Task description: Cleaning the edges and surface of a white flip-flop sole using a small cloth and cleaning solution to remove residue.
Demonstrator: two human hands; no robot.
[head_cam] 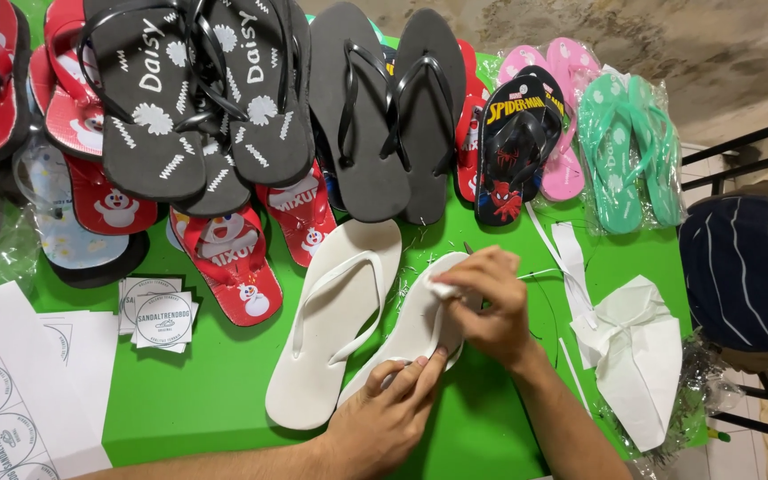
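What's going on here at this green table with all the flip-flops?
A person bends over a pair of plain white flip-flops on a green table. The left hand presses down the heel of one, while the right hand works at its strap area. Rows of black, red, pink and teal flip-flops lie beyond.

Across the top of our frame we see black patterned flip-flops (197, 98), plain black flip-flops (388, 107), red snowman flip-flops (228, 262), pink flip-flops (566, 116) and bagged mint-green flip-flops (628, 147). At lower left lie round stickers (162, 318) and printed sheets (11, 391) on our green table (206, 391).
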